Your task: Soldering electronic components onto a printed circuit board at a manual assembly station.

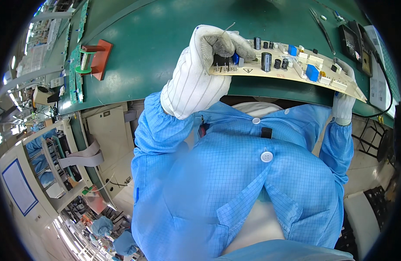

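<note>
A beige circuit board is held up over the green table, tilted, with its component side showing. It carries black capacitors, blue block parts and white connectors. My left hand, in a white striped glove with grey fingertips, is closed on the board's left end, beside a blue part and a row of metal pins. A thin pale strand sticks up from those fingers; I cannot tell what it belongs to. At the board's right end, my right hand, also gloved, grips the edge. The board partly hides its fingers.
Left on the green table stands a red holder with a wire spool. Several green circuit boards line the far left. Tweezers and black boxes with a black cable lie at the right.
</note>
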`<state>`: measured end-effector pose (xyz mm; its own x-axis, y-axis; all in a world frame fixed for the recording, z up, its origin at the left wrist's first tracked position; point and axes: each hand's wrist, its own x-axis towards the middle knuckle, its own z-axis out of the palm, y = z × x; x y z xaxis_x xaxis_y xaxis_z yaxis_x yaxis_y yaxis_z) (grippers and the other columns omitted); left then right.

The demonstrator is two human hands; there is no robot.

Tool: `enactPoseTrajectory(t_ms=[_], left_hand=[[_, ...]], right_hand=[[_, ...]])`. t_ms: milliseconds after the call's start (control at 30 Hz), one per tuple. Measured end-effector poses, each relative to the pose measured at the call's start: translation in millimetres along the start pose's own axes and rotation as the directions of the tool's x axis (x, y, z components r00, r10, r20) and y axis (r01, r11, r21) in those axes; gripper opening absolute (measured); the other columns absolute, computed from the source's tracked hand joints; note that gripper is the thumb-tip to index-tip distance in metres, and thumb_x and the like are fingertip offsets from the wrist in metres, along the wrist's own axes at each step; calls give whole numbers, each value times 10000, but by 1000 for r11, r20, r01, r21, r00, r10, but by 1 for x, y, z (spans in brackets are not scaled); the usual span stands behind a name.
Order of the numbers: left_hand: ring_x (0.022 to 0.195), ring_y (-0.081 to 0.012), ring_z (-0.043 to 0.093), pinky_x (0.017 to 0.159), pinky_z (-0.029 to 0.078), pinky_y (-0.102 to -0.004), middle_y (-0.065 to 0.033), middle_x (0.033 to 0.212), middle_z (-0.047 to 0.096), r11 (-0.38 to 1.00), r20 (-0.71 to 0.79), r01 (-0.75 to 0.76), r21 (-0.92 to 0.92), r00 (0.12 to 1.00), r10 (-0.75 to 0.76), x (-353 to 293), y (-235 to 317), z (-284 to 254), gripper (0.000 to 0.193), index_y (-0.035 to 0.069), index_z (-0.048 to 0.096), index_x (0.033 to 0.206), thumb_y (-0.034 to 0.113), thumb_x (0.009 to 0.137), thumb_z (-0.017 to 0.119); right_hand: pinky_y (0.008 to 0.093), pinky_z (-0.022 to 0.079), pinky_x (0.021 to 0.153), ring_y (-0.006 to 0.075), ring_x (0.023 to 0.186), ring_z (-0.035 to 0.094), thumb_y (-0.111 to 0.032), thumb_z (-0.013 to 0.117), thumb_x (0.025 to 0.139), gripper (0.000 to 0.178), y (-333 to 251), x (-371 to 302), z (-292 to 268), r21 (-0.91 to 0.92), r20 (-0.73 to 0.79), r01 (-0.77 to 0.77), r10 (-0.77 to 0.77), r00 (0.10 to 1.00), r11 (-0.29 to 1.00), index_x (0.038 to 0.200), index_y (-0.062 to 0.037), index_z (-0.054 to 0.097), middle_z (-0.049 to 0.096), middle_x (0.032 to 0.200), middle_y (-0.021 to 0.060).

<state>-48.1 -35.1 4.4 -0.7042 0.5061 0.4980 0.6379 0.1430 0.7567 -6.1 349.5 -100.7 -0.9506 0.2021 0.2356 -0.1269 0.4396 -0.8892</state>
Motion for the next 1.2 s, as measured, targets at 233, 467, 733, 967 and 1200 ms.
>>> enactPoseTrajectory(t_ms=[233,467,733,967,1200], left_hand=[[1081,-297,630,1113,417,-513,-161,1028,661,996,37,75,-40,997,-74,-5,1,1,522,91,333,1050,-182,790,694],[925,-216,659,866,524,-330,-134,1022,684,1000,-20,8,-21,1000,-8,-3,-6,4,413,67,390,1065,-73,813,686],[957,-215,663,840,559,-321,-165,1012,660,972,6,18,234,1000,-20,3,4,-8,531,88,292,1077,-98,825,721],[925,-267,597,835,503,-376,-156,1040,633,944,12,277,182,959,-284,26,5,-1,379,38,507,1088,43,757,692],[1008,-379,569,880,490,-406,-219,1145,547,894,329,-237,382,938,108,23,-84,0,368,153,647,1217,82,859,600]], right_hand=[[341,435,1091,221,1239,560,-401,508,1008,549,12,3,-2,220,-42,-92,104,994,971,1339,37,523,586,1325,155],[308,459,1032,182,1173,586,-342,491,1025,470,27,4,-4,73,-19,4,-2,1000,997,1310,24,567,621,1266,127],[303,473,984,187,1148,601,-327,513,1022,427,3,0,-5,107,-36,-19,23,999,994,1252,18,615,648,1212,136],[433,490,988,329,1161,600,-159,520,1024,437,5,33,-69,479,-518,1,282,808,878,1405,37,437,535,1383,204],[277,524,864,170,988,663,-197,614,989,329,19,106,-125,107,-487,-268,285,826,957,1279,-44,639,680,1206,84]])
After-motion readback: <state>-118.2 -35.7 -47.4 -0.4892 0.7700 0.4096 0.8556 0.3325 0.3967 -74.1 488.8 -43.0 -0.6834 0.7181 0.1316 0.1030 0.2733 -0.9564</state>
